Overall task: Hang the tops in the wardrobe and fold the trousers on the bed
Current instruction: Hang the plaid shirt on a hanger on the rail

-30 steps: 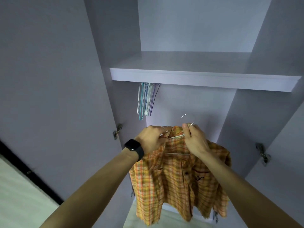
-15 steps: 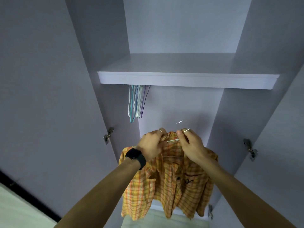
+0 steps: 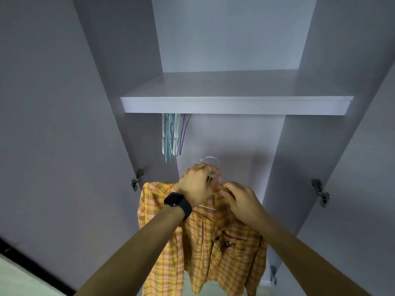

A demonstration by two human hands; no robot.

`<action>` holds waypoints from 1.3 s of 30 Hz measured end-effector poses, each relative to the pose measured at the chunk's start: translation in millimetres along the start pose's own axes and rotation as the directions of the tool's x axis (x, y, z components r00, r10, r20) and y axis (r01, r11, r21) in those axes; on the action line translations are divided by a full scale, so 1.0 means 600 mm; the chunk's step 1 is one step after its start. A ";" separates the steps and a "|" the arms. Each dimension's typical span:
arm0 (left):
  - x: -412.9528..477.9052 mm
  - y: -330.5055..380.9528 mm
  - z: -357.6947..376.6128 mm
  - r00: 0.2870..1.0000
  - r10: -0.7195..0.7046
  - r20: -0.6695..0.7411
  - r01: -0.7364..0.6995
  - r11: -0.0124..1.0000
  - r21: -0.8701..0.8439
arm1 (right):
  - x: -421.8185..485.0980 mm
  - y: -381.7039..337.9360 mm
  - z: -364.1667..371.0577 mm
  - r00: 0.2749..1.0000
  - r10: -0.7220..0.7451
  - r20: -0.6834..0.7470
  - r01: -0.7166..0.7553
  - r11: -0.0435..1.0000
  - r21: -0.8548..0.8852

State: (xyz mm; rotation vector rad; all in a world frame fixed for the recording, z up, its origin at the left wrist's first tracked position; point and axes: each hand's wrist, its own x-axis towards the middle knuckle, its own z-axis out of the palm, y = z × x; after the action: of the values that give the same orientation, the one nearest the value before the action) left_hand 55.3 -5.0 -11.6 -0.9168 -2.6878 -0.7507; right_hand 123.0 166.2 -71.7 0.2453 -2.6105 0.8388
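An orange and yellow plaid shirt (image 3: 233, 248) hangs on a thin white wire hanger (image 3: 210, 160) inside the open wardrobe. My left hand (image 3: 195, 184), with a black watch on the wrist, grips the hanger's neck just below the hook. My right hand (image 3: 239, 199) pinches the shirt's collar on the right of the hanger. The hook points up, well below the shelf (image 3: 235, 107). The rail under the shelf is hidden.
Several empty coloured hangers (image 3: 174, 135) hang under the shelf at the left. Wardrobe doors stand open on both sides, with metal hinges (image 3: 136, 180) at the left and hinges (image 3: 320, 192) at the right. The compartment right of the hangers holds nothing.
The shirt has turned so the hook faces me. My left hand moved up onto the hanger's neck and my right hand slid down onto the collar.
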 end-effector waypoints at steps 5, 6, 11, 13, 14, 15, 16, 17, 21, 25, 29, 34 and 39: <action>0.012 -0.021 -0.009 0.998 0.037 -0.048 -0.028 0.985 0.170 | 0.007 -0.003 -0.015 1.000 0.008 0.004 -0.008 1.000 0.017; 0.011 -0.022 -0.011 0.996 0.056 -0.067 -0.042 0.980 0.195 | 0.009 0.000 -0.021 1.000 0.013 0.008 -0.013 1.000 0.001; 0.013 -0.022 -0.014 0.988 0.090 -0.124 -0.063 0.975 0.214 | -0.004 0.030 -0.047 0.998 0.067 0.009 -0.066 0.993 -0.099; 0.020 -0.019 -0.014 0.990 0.082 -0.112 -0.054 0.969 0.240 | -0.003 0.036 -0.051 0.996 0.089 0.033 -0.083 0.987 -0.138; 0.022 -0.014 -0.013 0.991 0.073 -0.115 -0.045 0.971 0.236 | -0.001 0.035 -0.052 0.994 0.096 0.044 -0.089 0.986 -0.141; 0.026 -0.008 -0.013 0.990 0.068 -0.123 -0.039 0.974 0.225 | 0.000 0.034 -0.053 0.993 0.105 0.047 -0.099 0.988 -0.121; 0.028 -0.003 -0.016 0.989 0.067 -0.135 -0.036 0.975 0.217 | -0.001 0.035 -0.053 0.992 0.115 0.047 -0.111 0.990 -0.083; 0.032 0.001 -0.021 0.986 0.072 -0.150 -0.039 0.976 0.216 | -0.003 0.038 -0.057 0.991 0.126 0.041 -0.124 0.992 -0.036; 0.051 -0.005 -0.048 0.975 0.067 -0.211 -0.012 0.967 0.256 | -0.029 0.072 -0.070 0.994 0.104 0.019 -0.102 0.991 -0.083; 0.056 -0.008 -0.053 0.988 0.030 -0.154 0.025 0.939 0.342 | -0.049 0.090 -0.069 0.993 0.104 -0.064 -0.111 0.985 -0.130; 0.052 -0.015 -0.044 0.993 0.004 -0.115 0.046 0.906 0.422 | -0.066 0.098 -0.059 0.989 -0.001 -0.151 -0.028 0.981 -0.194; 0.056 -0.031 -0.045 0.981 -0.045 -0.187 0.112 0.923 0.369 | -0.086 0.122 -0.067 0.962 -0.047 -0.270 -0.007 0.981 -0.196; 0.051 -0.050 -0.056 0.968 -0.052 -0.246 0.129 0.942 0.310 | -0.106 0.139 -0.066 0.962 0.181 -0.204 -0.188 0.982 -0.012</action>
State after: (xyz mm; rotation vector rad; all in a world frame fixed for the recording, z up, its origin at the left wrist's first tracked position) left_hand 13.6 -27.2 15.2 -0.5869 -2.5494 -0.3845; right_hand 169.8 260.0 -112.1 -0.0903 -2.4789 0.8353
